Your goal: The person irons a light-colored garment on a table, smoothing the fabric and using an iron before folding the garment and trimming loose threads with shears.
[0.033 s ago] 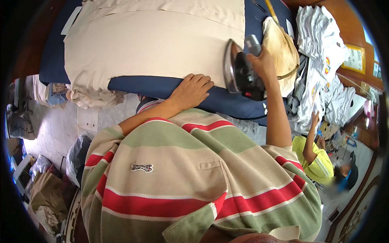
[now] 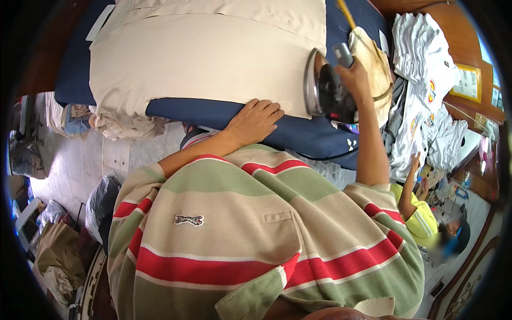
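A beige cloth garment lies spread over the navy-covered ironing board, and part of it hangs off the left front. My left hand rests palm down at the board's near edge, fingers stretched onto the cloth's lower hem. My right hand is closed round the handle of a black and silver iron. That iron is at the cloth's right edge, its metal rim showing on the left side; whether it presses on the cloth I cannot tell.
Right of the iron lies a scorched cream pad. Beyond it hang white printed shirts. A person in a yellow top works at the lower right. Bags crowd the floor at lower left. A dark cord runs below the board's front.
The iron has moved slightly right and away from me in my right hand. My left hand stays on the hem. The whole view has shifted a little.
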The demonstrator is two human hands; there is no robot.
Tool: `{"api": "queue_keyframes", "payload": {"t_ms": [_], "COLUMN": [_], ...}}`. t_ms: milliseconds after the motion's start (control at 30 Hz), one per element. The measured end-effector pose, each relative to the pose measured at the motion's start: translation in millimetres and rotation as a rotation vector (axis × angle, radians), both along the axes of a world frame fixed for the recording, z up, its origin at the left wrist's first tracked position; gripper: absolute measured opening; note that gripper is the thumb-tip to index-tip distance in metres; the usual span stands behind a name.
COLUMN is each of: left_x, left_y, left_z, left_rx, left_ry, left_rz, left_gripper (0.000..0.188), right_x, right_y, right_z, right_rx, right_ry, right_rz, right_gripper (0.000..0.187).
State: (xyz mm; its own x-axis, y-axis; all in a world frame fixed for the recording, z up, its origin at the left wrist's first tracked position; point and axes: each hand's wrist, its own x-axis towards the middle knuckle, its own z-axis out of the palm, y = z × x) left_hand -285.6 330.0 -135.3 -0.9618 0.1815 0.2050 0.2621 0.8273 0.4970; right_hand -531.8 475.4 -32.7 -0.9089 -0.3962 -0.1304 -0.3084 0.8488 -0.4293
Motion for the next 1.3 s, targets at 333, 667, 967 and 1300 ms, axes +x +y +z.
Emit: {"api": "queue_keyframes", "payload": {"t_ms": [333,667,967,1300], "left_x": [60,122,120,106], "left_y": [-58,-139,-149,-130], "left_z": [0,16,4,10], "left_rx": [0.310,2.058,2.066,2.129], "left_ry": [0.276,0.190,0.225,-0.071], "left_rz": [0.602,1.175,1.317,0.923], "left_gripper": [0.022,0.046,0.042,0.041], "right_x": [-27,111,140,50], "right_y": [-131,-192,-185,-168], "right_z": [-2,7,21,18], "right_rx": [-0.070,0.026,0.130,0.048], "right_ry": [0.044,-0.193,-0.166,-0.130], "right_rz": [0.767,1.234,1.269,1.021], "right_gripper": [0.048,0.047,0.040,0.044]}}
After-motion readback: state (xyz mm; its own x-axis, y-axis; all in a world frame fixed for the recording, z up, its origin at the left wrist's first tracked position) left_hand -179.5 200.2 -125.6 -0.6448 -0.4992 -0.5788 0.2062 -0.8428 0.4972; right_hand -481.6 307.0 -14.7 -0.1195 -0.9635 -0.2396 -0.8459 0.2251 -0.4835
